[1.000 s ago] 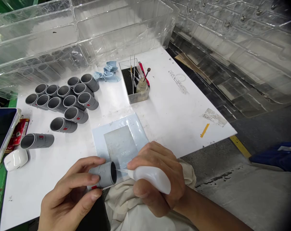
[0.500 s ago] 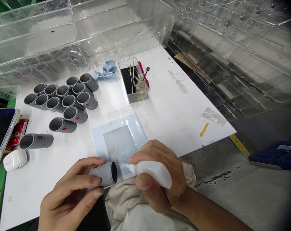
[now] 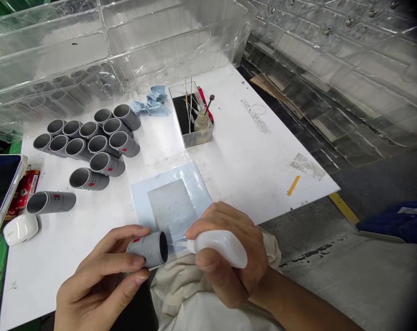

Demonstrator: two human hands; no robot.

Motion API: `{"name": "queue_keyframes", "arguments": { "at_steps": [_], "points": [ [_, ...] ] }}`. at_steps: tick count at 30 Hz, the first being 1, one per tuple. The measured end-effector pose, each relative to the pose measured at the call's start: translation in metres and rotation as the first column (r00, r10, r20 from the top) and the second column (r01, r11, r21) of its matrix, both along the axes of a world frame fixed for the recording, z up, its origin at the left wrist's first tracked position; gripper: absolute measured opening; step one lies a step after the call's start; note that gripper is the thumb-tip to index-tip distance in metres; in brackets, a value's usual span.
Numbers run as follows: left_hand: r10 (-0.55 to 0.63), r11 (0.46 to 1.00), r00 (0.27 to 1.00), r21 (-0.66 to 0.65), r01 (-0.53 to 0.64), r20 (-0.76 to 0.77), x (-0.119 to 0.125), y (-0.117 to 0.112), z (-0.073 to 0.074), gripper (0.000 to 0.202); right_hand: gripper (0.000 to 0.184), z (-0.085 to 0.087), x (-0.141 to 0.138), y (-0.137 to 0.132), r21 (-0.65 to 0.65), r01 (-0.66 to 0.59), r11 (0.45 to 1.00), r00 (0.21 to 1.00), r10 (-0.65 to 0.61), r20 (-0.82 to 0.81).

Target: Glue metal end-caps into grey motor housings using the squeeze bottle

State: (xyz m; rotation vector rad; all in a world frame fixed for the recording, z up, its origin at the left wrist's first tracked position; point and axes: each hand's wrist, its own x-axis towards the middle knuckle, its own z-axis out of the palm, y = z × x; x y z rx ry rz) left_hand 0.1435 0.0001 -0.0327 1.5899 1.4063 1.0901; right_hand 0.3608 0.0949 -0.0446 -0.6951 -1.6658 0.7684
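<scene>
In my left hand (image 3: 105, 276) a grey cylinder (image 3: 148, 249) with a small red mark lies on its side, its open end facing right. The thumb and fingers are closed around its left part. My right hand (image 3: 231, 253) grips a white squeeze bottle (image 3: 220, 246) lengthwise. Its thin nozzle points left at the cylinder's mouth, with a small gap between them. Beneath and behind both hands lies a pale blue sheet (image 3: 201, 188) bearing a grey rectangular pad (image 3: 172, 202).
Several grey cylinders (image 3: 89, 178) stand at the left, before a clear plastic tray (image 3: 174, 46). A phone (image 3: 3, 193) and a white case (image 3: 21, 230) sit at the left edge. Farther back are a crumpled blue cloth (image 3: 155, 102) and a clear box (image 3: 199, 139) with tools and a glass bottle.
The bottle has shifted slightly right and its nozzle tip sits a little lower and farther from the cylinder's mouth. My left hand holds the cylinder almost still.
</scene>
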Motion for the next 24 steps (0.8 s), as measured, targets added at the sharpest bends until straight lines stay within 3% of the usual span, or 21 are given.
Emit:
{"name": "queue_keyframes", "arguments": {
  "at_steps": [4, 7, 10, 15, 17, 22, 24],
  "points": [
    [0.024, 0.999, 1.0, -0.025, -0.023, 0.019, 0.0, -0.005, -0.004, 0.04, 0.03, -0.003, 0.001, 0.0, -0.051, -0.024, 0.998, 0.997, 0.02, -0.072],
    [0.14, 0.985, 0.99, -0.107, -0.137, 0.023, 0.004, -0.008, -0.006, 0.049, 0.029, -0.008, 0.001, 0.0, -0.119, -0.027, 0.992, 0.981, 0.004, -0.192],
    [0.255, 0.95, 0.966, -0.179, -0.257, -0.037, 0.012, -0.01, -0.003, 0.04, 0.025, -0.011, 0.0, 0.0, -0.156, -0.014, 0.988, 0.961, -0.03, -0.274],
    [0.367, 0.907, 0.928, -0.244, -0.343, 0.059, 0.022, -0.01, 0.002, 0.028, 0.033, -0.008, -0.001, 0.0, -0.159, 0.016, 0.987, 0.981, -0.046, -0.189],
    [0.362, 0.908, 0.928, -0.261, -0.328, 0.092, 0.019, -0.009, 0.0, 0.026, 0.033, -0.007, -0.001, 0.0, -0.133, 0.029, 0.991, 0.986, -0.05, -0.161],
    [0.193, 0.963, 0.971, -0.216, -0.16, 0.141, 0.008, -0.007, -0.006, 0.03, 0.029, -0.004, -0.001, -0.001, -0.058, 0.056, 0.997, 0.992, -0.062, -0.109],
    [0.211, 0.959, 0.967, -0.219, -0.177, 0.143, 0.011, -0.008, -0.006, 0.026, 0.028, -0.004, -0.002, 0.0, -0.046, 0.054, 0.997, 0.994, -0.058, -0.091]
  ]
}}
